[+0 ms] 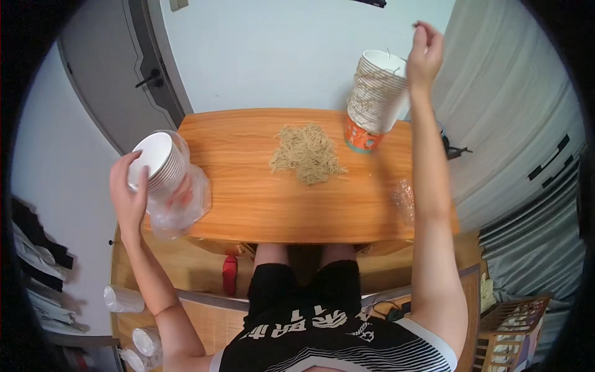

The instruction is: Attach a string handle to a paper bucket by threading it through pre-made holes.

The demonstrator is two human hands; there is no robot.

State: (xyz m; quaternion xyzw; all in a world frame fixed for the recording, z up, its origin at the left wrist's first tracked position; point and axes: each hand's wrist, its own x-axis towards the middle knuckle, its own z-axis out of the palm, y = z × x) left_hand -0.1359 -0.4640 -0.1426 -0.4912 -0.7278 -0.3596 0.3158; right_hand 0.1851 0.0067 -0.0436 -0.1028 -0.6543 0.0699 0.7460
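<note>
My left hand [129, 195] grips the rim of the top white paper cup [155, 152] in a nested stack, at the left end of the table. A clear plastic bag [198, 192] is bunched round that stack's lower part. My right hand [426, 56] is raised beside the mouth of a taller cup stack [375, 96] at the far right. Its fingers are pinched together; what they hold, if anything, is too small to name. Thin tan strands hang between that stack's rims, above an orange printed cup [361, 136]. A heap of similar tan strands [308, 154] lies mid-table.
The wooden table [248, 211] stands against a white wall. Crumpled clear plastic [405, 201] lies near its right edge, under my right forearm. A grey door [114, 68] is at the far left, a curtain [496, 124] at right. Wrapped cup stacks [124, 299] stand low at left.
</note>
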